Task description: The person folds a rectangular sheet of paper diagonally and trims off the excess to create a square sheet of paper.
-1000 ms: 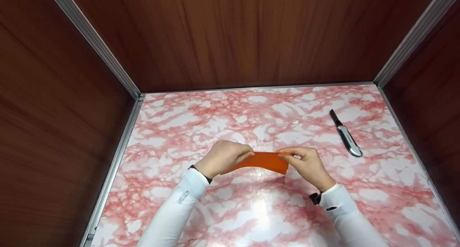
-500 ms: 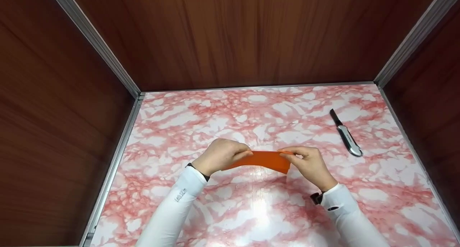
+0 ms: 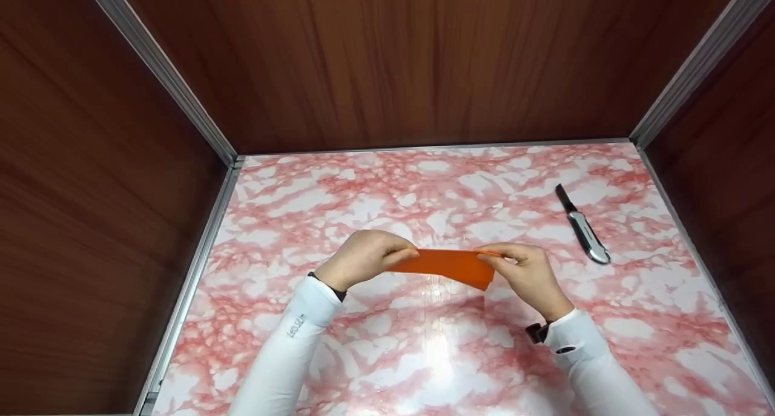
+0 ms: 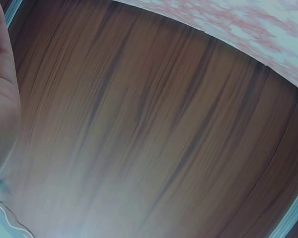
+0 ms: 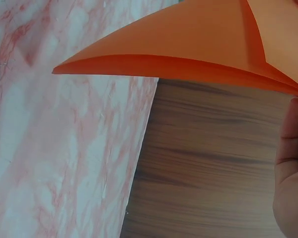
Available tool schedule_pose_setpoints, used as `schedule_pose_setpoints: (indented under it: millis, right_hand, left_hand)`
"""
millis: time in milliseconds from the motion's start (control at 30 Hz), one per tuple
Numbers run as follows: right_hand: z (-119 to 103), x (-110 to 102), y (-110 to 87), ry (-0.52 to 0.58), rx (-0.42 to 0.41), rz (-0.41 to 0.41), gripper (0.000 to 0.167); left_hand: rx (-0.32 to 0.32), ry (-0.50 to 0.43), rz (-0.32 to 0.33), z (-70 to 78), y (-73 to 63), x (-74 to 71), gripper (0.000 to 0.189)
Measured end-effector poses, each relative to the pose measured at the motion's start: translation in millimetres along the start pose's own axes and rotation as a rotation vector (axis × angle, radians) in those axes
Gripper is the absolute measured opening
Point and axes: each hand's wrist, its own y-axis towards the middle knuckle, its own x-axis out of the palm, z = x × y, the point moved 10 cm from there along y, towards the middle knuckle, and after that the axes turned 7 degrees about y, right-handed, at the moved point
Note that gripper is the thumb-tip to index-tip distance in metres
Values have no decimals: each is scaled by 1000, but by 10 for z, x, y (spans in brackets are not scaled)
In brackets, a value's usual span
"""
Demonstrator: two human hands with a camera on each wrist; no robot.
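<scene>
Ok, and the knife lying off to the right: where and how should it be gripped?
Probably by the handle, with the right hand, which is nearer but pinching the orange sheet, so free it first. Come from the near side: the knife lies with its thick handle end closest and its narrow dark blade pointing away, so this should keep clear of the blade.

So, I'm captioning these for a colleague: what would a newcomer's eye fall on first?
Probably the bright orange sheet, held between the left hand and right hand just below the middle of the head view. Next, perhaps, the silver-and-black knife lying on the red-and-white marbled tabletop, farther off and to the right of both hands.
</scene>
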Motion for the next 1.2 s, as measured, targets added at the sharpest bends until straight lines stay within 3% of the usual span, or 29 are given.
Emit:
schedule_pose_setpoints:
  millis: [100, 400, 600, 833, 1033, 1200]
  right_hand:
    - [10, -24, 3, -21, -19, 0, 13]
    - [-129, -81, -11, -13, 61, 56, 14]
    - [-47, -132, 15, 1, 42, 53, 14]
    - [-6, -188, 22, -19, -16, 37, 15]
    - [17, -227, 24, 17, 3, 50, 16]
    - [2, -229, 17, 28, 31, 74, 15]
  left_hand:
    - [-7, 4, -2, -27, -11, -4, 26]
    - [-31, -9, 4, -77, -44, -48, 27]
    - [-38, -7, 26, -101, -86, -118, 25]
    - [-64, -84, 42, -191, -131, -170, 26]
    - [-91, -140, 71, -281, -163, -220, 26]
    - [-135, -212, 132, -358, -205, -253, 25]
